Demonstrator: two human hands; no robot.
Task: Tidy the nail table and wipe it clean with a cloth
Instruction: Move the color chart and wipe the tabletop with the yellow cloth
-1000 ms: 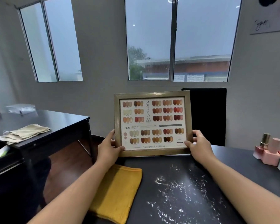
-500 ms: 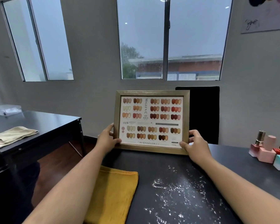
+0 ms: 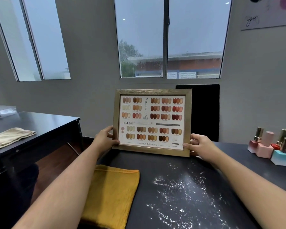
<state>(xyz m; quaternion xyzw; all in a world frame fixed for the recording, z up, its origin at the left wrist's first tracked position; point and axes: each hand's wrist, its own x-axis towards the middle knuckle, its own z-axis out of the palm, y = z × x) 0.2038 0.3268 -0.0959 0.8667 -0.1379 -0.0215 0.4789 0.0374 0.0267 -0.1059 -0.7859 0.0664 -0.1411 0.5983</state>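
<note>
A gold-framed nail colour chart (image 3: 152, 121) stands upright near the far edge of the black nail table (image 3: 229, 156). My left hand (image 3: 106, 139) grips its lower left edge and my right hand (image 3: 200, 145) grips its lower right corner. A folded yellow cloth (image 3: 112, 195) lies flat on the table's near left part, under my left forearm. White dust (image 3: 180, 195) is scattered over the table's middle.
Several nail polish bottles (image 3: 271, 146) stand at the table's right edge. A black chair back (image 3: 205, 111) rises behind the frame. To the left is a second dark table (image 3: 40, 124) with a beige cloth (image 3: 10, 136) and a clear box (image 3: 2, 110).
The frame, held by both hands, has shifted slightly away and to the right on the table. The view has turned a little to the left and up.
</note>
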